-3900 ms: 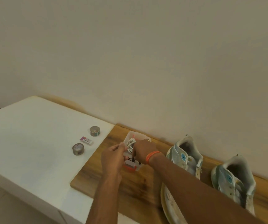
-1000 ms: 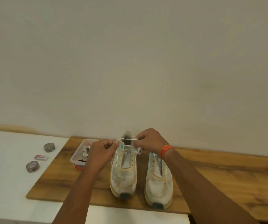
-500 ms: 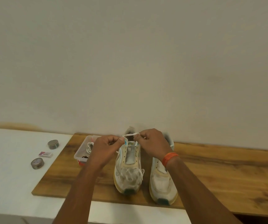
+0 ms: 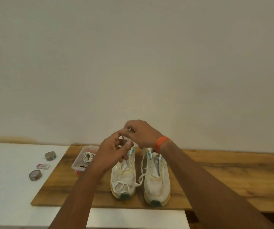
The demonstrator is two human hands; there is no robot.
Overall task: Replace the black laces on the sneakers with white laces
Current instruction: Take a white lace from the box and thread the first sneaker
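Both grips are raised above the far ends of the sneakers and meet there. Right hand (image 4: 142,133), with an orange band (image 4: 161,143) on the wrist, pinches a white lace (image 4: 141,169) between curled fingertips. Left hand (image 4: 112,152) is just below and to the left, its fingers curled around the same lace; exactly where it grasps cannot be made out.

From the hands the lace hangs down between the two shoes and ends in a loose tangle lying over the toe of the left sneaker (image 4: 123,177). Right sneaker (image 4: 156,180) stands just beside it, parallel, toes toward the near edge. Both eyelet rows visible carry no lace.

Both shoes stand on a wooden board (image 4: 215,176), which lies on a white worktop (image 4: 9,187) against the wall. At the board's far left corner sits a clear plastic tub (image 4: 80,160) holding a coiled white lace (image 4: 87,157) and something dark that is too small to identify.

On the worktop, left of the board, are two round tins (image 4: 50,156) (image 4: 35,175) with a small pink and white packet (image 4: 42,166) between them.
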